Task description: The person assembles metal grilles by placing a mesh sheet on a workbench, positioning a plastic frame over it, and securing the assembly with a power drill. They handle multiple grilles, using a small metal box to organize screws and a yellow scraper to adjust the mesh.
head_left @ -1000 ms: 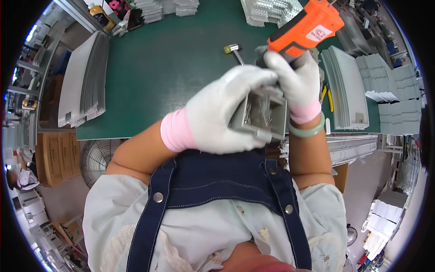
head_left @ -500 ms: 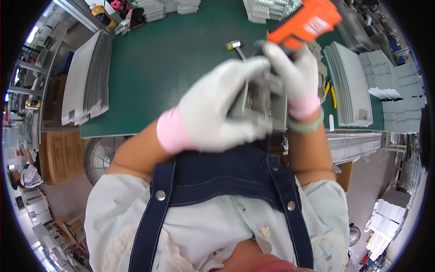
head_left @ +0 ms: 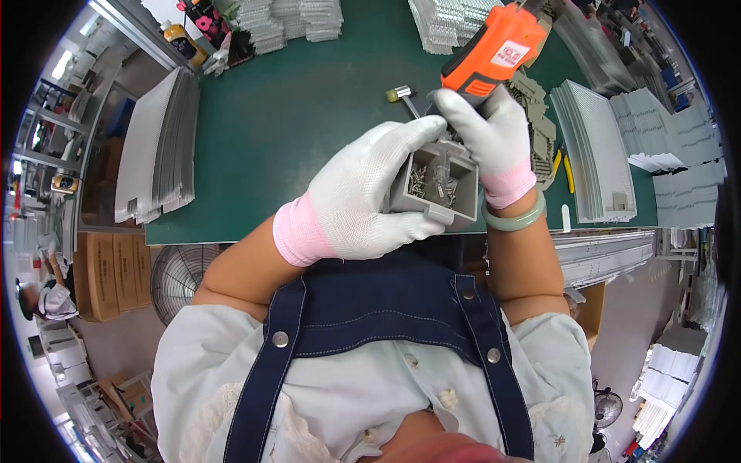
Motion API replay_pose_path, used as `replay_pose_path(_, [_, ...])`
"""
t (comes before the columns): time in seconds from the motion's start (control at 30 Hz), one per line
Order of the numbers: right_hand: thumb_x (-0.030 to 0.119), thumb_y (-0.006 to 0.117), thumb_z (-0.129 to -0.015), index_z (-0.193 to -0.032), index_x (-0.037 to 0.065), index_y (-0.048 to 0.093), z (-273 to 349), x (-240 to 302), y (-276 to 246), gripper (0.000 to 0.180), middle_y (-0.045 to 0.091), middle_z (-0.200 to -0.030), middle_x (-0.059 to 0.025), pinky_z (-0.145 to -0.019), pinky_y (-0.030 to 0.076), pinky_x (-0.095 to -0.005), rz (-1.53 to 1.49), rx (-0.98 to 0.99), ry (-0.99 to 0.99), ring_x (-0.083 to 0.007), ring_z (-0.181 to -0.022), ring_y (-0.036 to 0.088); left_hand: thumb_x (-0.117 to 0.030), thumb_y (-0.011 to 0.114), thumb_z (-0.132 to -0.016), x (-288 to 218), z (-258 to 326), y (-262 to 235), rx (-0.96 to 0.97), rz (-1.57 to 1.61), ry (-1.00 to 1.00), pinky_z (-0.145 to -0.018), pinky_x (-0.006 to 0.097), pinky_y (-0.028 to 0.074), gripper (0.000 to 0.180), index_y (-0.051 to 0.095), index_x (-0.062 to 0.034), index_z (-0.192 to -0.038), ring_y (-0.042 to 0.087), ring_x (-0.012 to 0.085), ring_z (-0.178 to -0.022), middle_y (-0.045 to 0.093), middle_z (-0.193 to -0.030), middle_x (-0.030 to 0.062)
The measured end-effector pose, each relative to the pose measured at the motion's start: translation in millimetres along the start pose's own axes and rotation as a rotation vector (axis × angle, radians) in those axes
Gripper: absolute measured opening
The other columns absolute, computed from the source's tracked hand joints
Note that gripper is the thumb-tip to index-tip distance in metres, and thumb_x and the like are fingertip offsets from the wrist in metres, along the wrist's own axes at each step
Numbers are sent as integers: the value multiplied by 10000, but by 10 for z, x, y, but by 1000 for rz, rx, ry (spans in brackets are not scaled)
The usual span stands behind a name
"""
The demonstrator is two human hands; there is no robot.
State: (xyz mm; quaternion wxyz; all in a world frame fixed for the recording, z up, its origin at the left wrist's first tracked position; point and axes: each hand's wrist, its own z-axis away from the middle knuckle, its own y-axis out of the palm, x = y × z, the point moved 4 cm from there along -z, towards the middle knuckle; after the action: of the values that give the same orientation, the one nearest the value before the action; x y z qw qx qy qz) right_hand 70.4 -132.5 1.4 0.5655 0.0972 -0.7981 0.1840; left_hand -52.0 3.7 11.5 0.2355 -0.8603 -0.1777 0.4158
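My left hand (head_left: 369,191), in a white knit glove with a pink cuff, is closed round the side of a small grey plastic box (head_left: 466,210). Loose silver screws (head_left: 421,182) lie in the box, on both sides of a clear divider piece. Above the box's far right corner is my right hand (head_left: 494,133), gloved the same way. It grips an orange and black power screwdriver (head_left: 500,48), whose body points away to the far right; its tip is hard to make out. Just beyond my left fingertips lies a small hammer (head_left: 401,94) with a yellow-green face.
Stacked white panels (head_left: 158,143) stand at the left of the green table (head_left: 270,100), with another stack (head_left: 593,154) at the right. Grey plastic parts (head_left: 536,100) are heaped beyond my right hand, near yellow-handled pliers (head_left: 570,171). Bubble-wrapped stacks (head_left: 287,21) line the far edge.
My right hand and the screwdriver have come slightly nearer and to the left. Blur has gone from both hands, and the screws in the box now show plainly.
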Motion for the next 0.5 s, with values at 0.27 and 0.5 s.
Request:
replay_pose_path(0.27, [284, 739, -878, -1018, -19, 642, -42, -49, 17, 347, 711, -848, -72, -737, 535, -277, 22, 28, -11, -109, -763, 661, -325, 831, -749, 31, 16, -21, -30, -48, 61, -932, 426, 492, 862, 417, 32, -1414, 605, 372, -1055, 597, -1204, 204])
replay_pose_path(0.5, [273, 755, -860, -1023, -16, 649, 31, 201, -75, 348, 729, -896, -76, -769, 541, -280, 33, 30, 26, -121, -822, 678, -382, 871, -735, -38, 30, -65, 34, -45, 19, -989, 400, 478, 929, 429, 3, -1455, 627, 336, -1115, 609, -1247, 191])
